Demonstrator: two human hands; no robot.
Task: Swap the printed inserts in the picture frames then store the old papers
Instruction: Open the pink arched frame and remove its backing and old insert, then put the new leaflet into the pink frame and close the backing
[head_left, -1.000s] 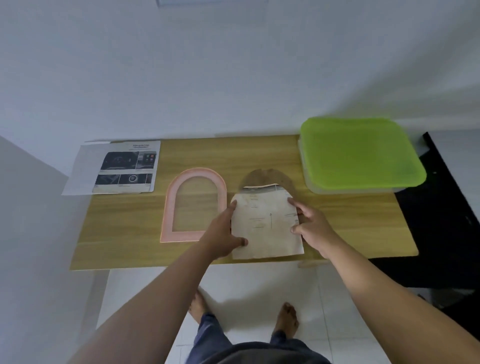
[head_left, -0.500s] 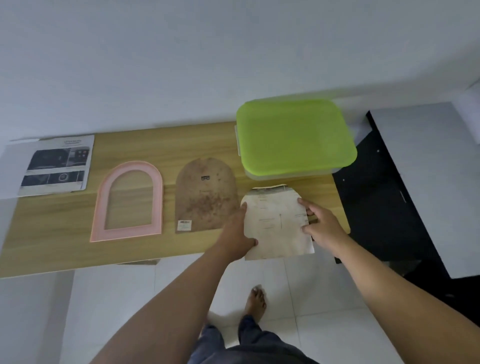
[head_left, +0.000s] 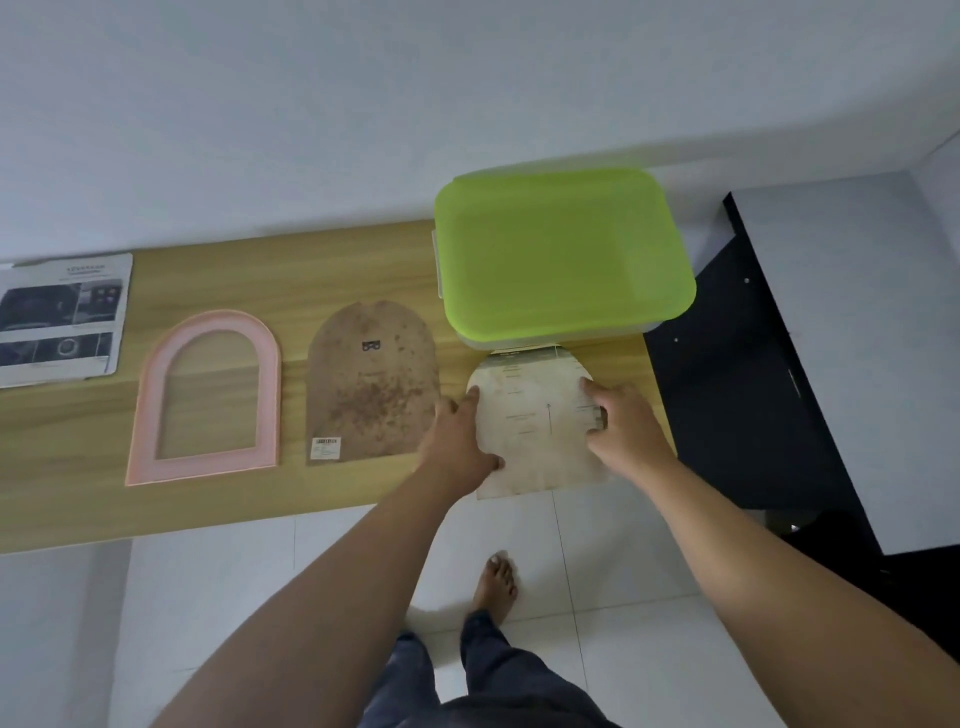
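Observation:
An arch-shaped old paper insert (head_left: 535, 415), off-white with faint print, is held by both hands just in front of the green-lidded box. My left hand (head_left: 457, 441) grips its left edge and my right hand (head_left: 623, 431) grips its right edge. Its lower edge hangs past the table's front edge. The empty pink arched picture frame (head_left: 148, 400) lies flat on the wooden table (head_left: 311, 275). To its right lies the brown stained backing board (head_left: 371, 389) with a barcode sticker. A printed sheet (head_left: 60, 317) with dark photos rests at the far left.
A plastic box with a lime green lid (head_left: 561, 249), closed, stands at the table's right end, touching the wall. A black cabinet (head_left: 753, 389) stands right of the table. White floor tiles and my bare foot (head_left: 496, 582) show below.
Both hands carried the old insert to the right, off the backing board, to a spot in front of the green box. The backing board is now uncovered. The view also turned right.

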